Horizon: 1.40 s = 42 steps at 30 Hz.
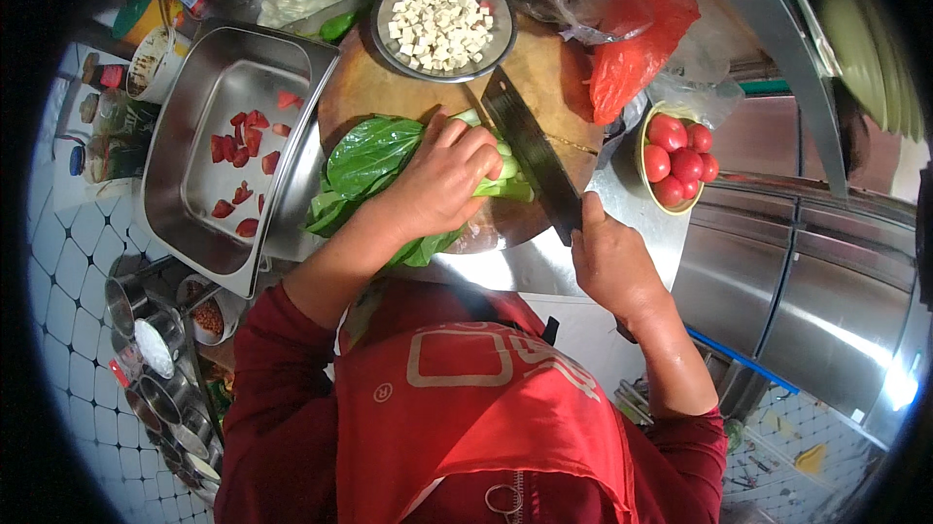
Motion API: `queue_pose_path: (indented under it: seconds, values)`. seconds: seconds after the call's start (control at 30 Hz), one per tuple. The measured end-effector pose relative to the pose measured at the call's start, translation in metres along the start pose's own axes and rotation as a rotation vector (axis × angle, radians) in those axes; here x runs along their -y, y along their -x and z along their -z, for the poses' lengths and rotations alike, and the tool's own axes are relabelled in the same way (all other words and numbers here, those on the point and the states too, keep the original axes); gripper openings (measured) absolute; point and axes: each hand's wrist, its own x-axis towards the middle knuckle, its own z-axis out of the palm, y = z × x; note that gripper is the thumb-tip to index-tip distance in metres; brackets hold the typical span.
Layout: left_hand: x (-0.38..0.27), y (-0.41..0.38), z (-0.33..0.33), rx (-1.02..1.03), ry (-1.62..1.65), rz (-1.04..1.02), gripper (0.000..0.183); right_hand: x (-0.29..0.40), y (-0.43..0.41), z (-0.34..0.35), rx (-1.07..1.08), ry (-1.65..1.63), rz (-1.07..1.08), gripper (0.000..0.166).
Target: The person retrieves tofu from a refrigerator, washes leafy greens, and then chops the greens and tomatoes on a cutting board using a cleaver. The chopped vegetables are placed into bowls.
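Observation:
My left hand (pixel 444 178) presses down on a bunch of leafy greens (pixel 375 156) lying across a round wooden chopping board (pixel 350 94). The pale green stalks (pixel 506 185) stick out to the right of my fingers, and the broad leaves spread to the left. In my right hand (pixel 619 261) is the handle of a cleaver (pixel 532 152). Its dark blade stands beside the stalk ends, angled up and to the left. Whether the edge touches the stalks or the board, I cannot tell. A metal bowl (pixel 379 32) of white tofu-like cubes (pixel 441 24) rests at the board's far side.
At the left, a deep steel pan (pixel 164 181) contains red tomato pieces (pixel 251 137). A yellowish bowl (pixel 645 185) of whole tomatoes (pixel 685 164) stands to the right. Red plastic bag (pixel 634 50) and clear bags crowd the back right. Seasoning containers (pixel 157 349) line the lower left.

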Motion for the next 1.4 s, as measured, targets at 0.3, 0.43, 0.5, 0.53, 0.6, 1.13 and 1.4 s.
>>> queue_pose_path:
  seconds: [0.3, 0.43, 0.5, 0.53, 0.6, 1.13, 1.4]
  values:
    - [-0.012, 0.008, -0.014, -0.098, 0.013, 0.118, 0.034, 0.000, -0.012, 0.028, 0.063, -0.072, 0.018, 0.028]
    - [-0.016, 0.011, -0.022, -0.144, -0.033, 0.124, 0.031, -0.003, -0.009, -0.006, -0.011, -0.068, 0.013, 0.027]
    - [-0.017, 0.011, -0.022, -0.143, -0.010, 0.123, 0.030, -0.003, -0.014, -0.034, -0.060, -0.087, -0.051, 0.027]
    - [-0.016, 0.011, -0.024, -0.143, -0.008, 0.117, 0.030, -0.004, -0.014, -0.035, -0.085, -0.090, -0.051, 0.026]
    - [-0.016, 0.012, -0.024, -0.154, -0.006, 0.119, 0.030, -0.013, -0.015, -0.035, -0.132, -0.090, -0.022, 0.026]
    - [-0.020, 0.018, -0.021, -0.170, -0.025, 0.153, 0.028, -0.010, 0.004, -0.040, -0.093, -0.029, -0.034, 0.024]
    - [-0.019, 0.017, -0.019, -0.178, -0.033, 0.110, 0.023, 0.009, 0.017, -0.003, -0.113, 0.000, 0.039, 0.027]
